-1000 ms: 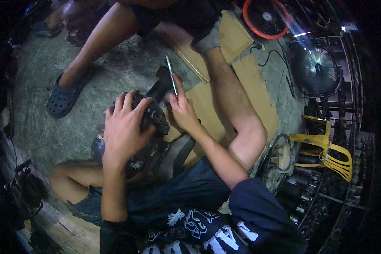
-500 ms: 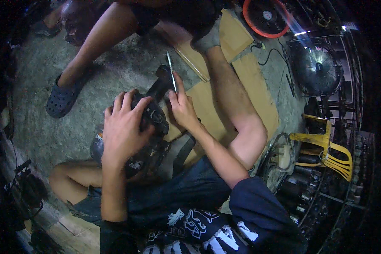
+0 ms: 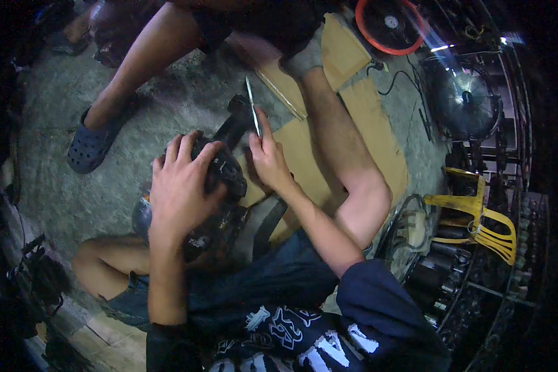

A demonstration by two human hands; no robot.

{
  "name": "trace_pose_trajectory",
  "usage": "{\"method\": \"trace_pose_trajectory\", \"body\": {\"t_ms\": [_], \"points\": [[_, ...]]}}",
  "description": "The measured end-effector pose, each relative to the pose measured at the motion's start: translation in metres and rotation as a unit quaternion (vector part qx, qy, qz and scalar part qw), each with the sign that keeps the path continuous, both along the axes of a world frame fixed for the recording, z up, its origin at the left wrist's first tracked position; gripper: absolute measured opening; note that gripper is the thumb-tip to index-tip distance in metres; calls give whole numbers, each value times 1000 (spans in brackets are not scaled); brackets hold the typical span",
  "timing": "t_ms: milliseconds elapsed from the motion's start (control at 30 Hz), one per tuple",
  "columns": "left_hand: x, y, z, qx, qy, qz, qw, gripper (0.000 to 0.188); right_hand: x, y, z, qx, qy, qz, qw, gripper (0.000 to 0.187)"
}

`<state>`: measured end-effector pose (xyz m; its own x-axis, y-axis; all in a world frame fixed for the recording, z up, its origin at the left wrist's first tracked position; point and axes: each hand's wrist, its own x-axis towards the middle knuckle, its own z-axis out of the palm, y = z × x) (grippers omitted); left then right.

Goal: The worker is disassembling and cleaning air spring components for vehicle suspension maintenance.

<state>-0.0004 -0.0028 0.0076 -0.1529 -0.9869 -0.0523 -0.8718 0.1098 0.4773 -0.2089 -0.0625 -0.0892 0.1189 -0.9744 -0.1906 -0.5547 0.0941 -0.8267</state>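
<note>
My left hand lies over the top of a dark, bulky machine part between my legs, its fingers bent and apart as they hold it. Much of the part is hidden under that hand. A dark arm-like piece extends from its far side. To the right, my right hand is closed around a slim silver metal tool, which points up and away from me with a narrow tip; its exact kind is unclear. The tool's lower end is covered by my fingers.
Flattened cardboard lies on the concrete floor. Ahead, another person's leg and dark clog are close. On the right are a yellow plastic chair part, a fan and dark racks. A red-rimmed disc is at the far right.
The silver tool has shifted very slightly, its tilt a little different in my right hand. My left hand stays on the dark machine part.
</note>
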Motion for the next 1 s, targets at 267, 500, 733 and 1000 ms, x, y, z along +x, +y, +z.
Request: {"method": "trace_pose_trajectory", "body": {"t_ms": [267,500,733,1000], "points": [[0,0,0,2,-11,-1,1000,70,7,6,-4,-21,-10,-3,1000,63],[-1,-1,0,0,-2,-1,1000,69,5,1,-10,-79,-42,12,996,62],[0,0,1,0,1,2,1000,69,6,0,-11,-72,-38,10,997,63],[1,-1,2,-3,4,-2,1000,70,6,1,-11,-53,-27,12,998,64]]}}
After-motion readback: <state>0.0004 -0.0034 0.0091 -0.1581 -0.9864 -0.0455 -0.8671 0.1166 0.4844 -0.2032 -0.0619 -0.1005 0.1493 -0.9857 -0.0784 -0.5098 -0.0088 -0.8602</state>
